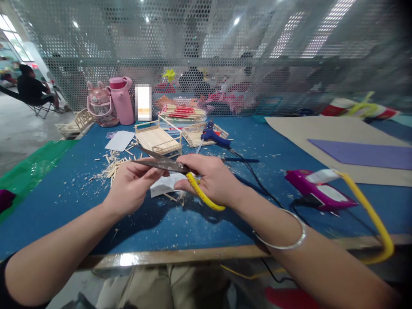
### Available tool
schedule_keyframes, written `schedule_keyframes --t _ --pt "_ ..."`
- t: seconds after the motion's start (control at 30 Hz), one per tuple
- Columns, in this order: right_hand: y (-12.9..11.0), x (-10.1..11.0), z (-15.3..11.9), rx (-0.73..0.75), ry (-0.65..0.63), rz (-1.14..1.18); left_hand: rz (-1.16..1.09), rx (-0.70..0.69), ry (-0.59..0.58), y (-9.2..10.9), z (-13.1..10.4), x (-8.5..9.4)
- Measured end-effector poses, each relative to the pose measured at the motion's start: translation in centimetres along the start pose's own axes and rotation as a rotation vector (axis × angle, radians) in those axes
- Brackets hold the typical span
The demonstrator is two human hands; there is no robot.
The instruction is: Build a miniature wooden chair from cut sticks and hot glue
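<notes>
Scissors [167, 164] with yellow handles are gripped in my right hand [212, 178], their blades parted and pointing left. Beneath the blades is my left hand [131, 184], its fingers pinched together; whatever they hold is hidden. Just beyond the hands stands a small bed-like frame [157, 137] made of thin wooden sticks. To its right a blue glue gun [214, 135] rests on a second stick piece [191, 134]. Cut stick bits [114, 167] lie heaped beyond my left hand, and a white paper [164, 184] lies under the scissors.
A pink bottle [122, 101] and a clear pink jug [99, 107] stand at the back left, near bundled sticks [183, 112]. A purple power strip [318, 191] with a yellow cable sits right, before cardboard [289, 133] and a purple sheet [363, 154]. Perforated metal [206, 43] rises behind.
</notes>
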State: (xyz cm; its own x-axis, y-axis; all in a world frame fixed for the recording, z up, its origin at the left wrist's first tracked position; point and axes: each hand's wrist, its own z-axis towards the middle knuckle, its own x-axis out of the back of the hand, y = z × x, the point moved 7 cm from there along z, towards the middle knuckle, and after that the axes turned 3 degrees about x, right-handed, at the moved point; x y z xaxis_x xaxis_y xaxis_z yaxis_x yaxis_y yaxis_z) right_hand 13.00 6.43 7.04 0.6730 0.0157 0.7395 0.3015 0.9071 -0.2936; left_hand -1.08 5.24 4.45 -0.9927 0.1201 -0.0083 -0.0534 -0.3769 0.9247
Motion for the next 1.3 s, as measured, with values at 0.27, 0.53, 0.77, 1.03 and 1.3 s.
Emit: schedule_keyframes --t 0.27,0.53,0.77,1.03,1.3 --pt "0.1 -0.8 0.3 -0.083 0.021 0.098 -0.05 -0.023 0.158 0.1 0.3 0.9" --pt "-0.3 -0.5 0.2 -0.007 0.079 -0.071 0.148 -0.141 0.272 1.5 0.0 1.3" --pt "-0.4 -0.4 0.2 -0.013 0.079 -0.117 0.326 -0.218 0.299 2.7 -0.4 1.1" --pt "-0.3 -0.5 0.3 -0.008 0.073 -0.117 0.44 -0.281 0.231 3.0 -0.6 0.6" --pt "-0.5 -0.3 0.3 0.003 0.067 -0.097 0.519 -0.337 0.149 3.4 -0.6 0.3"
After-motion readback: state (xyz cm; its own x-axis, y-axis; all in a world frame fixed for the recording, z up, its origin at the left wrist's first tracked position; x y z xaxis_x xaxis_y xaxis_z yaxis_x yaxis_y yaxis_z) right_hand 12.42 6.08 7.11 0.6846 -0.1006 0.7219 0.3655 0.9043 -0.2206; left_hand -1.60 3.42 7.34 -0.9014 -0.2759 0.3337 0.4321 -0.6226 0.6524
